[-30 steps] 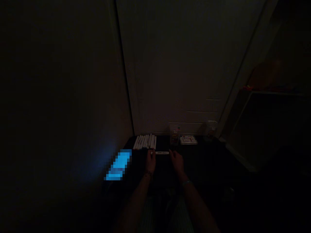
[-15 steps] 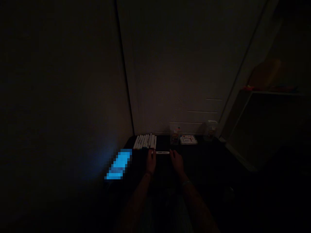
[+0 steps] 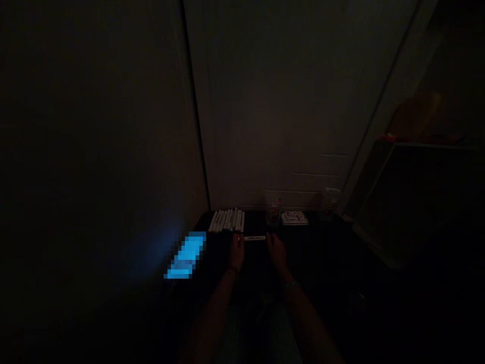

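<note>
One white marker (image 3: 254,238) sits crosswise near the row of markers (image 3: 227,221), clamped in the fingers of the left hand (image 3: 237,250), though I cannot tell whether the right hand (image 3: 277,251) grips it; holding it seems the step, the next move calling for steadiness

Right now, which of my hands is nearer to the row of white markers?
Left. Your left hand is just in front of the right end of the row of white markers; your right hand is farther to the right, by the right end of the single marker.
</note>
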The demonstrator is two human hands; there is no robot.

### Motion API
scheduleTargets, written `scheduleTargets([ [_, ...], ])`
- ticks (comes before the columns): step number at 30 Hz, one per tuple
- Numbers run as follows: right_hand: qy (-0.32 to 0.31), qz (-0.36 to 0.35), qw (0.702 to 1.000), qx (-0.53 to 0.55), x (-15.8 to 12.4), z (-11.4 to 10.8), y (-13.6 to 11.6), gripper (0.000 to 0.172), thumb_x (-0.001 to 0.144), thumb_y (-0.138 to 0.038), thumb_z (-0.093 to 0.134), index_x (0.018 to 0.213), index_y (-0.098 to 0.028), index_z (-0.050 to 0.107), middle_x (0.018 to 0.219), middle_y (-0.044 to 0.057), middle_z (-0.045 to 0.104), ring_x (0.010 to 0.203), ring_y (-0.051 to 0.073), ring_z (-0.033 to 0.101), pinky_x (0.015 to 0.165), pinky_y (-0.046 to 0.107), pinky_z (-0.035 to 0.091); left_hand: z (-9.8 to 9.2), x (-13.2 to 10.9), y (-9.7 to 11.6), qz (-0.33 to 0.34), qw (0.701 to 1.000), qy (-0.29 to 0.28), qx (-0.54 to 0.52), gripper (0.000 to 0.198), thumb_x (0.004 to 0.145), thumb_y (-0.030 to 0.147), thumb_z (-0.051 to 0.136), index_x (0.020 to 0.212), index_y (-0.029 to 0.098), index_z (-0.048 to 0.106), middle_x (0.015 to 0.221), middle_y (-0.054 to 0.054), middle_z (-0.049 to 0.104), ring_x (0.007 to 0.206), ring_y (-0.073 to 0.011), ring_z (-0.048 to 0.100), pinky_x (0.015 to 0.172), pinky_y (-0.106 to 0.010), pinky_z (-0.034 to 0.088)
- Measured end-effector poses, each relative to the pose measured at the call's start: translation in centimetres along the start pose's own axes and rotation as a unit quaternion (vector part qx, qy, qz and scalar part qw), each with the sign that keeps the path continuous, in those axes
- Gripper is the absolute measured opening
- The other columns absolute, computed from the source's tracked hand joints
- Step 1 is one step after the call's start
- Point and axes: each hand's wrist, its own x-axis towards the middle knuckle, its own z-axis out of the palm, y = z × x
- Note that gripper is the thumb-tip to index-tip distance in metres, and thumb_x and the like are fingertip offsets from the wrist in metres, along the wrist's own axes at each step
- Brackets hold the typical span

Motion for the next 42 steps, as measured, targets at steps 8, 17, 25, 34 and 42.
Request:
scheduleTargets([
  [8, 0.004, -0.016, 1.000, -0.025, 0.0, 0.2, 0.0, 0.045, 0.088, -0.046, 0.021, 0.084, -0.019, 0.056, 0.078, 0.007, 0.063, 0.070, 0.014, 0.058, 0.058, 0.021, 0.032, 0.2, 0.2, -0.6, -0.009, 1.000, 0.001, -0.028, 0.034, 0.078, 0.043, 0.037, 0.097, 0.019, 0.052, 0.088, -0.004, 0.059, 0.081, -0.0147, 0.054, 0.075, -0.027, 0.040],
  [17, -0.005, -0.029, 0.998, -0.050, 0.1, 0.4, 0.1, 0.048, 0.089, -0.044, 0.019, 0.080, -0.018, 0.059, 0.077, 0.008, 0.063, 0.070, 0.015, 0.059, 0.059, 0.022, 0.032, -0.1, 0.2, -0.8, 0.004, 1.000, -0.006, -0.008, 0.035, 0.079, 0.045, 0.036, 0.097, 0.019, 0.051, 0.085, -0.004, 0.058, 0.078, -0.0147, 0.054, 0.072, -0.027, 0.040],
  [25, -0.035, -0.027, 0.996, -0.078, -0.1, -0.4, -0.6, 0.047, 0.090, -0.041, 0.020, 0.084, -0.016, 0.059, 0.082, 0.008, 0.064, 0.075, 0.013, 0.059, 0.063, 0.020, 0.035, -0.1, 0.1, -0.2, -0.004, 1.000, 0.004, 0.012, 0.035, 0.080, 0.045, 0.034, 0.094, 0.019, 0.051, 0.083, -0.003, 0.059, 0.076, -0.0144, 0.054, 0.071, -0.027, 0.040],
  [34, -0.048, -0.051, 0.993, -0.096, 0.0, -0.4, -0.4, 0.045, 0.091, -0.037, 0.016, 0.091, -0.019, 0.057, 0.087, 0.007, 0.063, 0.078, 0.014, 0.059, 0.064, 0.021, 0.035, 0.0, 0.2, -0.6, 0.000, 1.000, 0.003, 0.000, 0.035, 0.080, 0.045, 0.034, 0.096, 0.019, 0.051, 0.082, -0.003, 0.059, 0.075, -0.0141, 0.054, 0.069, -0.025, 0.040],
  [42, -0.021, -0.018, 0.997, -0.073, 0.1, 0.0, 0.0, 0.046, 0.090, -0.043, 0.016, 0.088, -0.018, 0.055, 0.080, 0.006, 0.063, 0.071, 0.013, 0.059, 0.059, 0.021, 0.032, 0.0, 0.3, -0.8, 0.007, 1.000, -0.002, -0.003, 0.034, 0.079, 0.043, 0.037, 0.099, 0.019, 0.051, 0.088, -0.004, 0.059, 0.078, -0.0145, 0.054, 0.071, -0.026, 0.040],
])
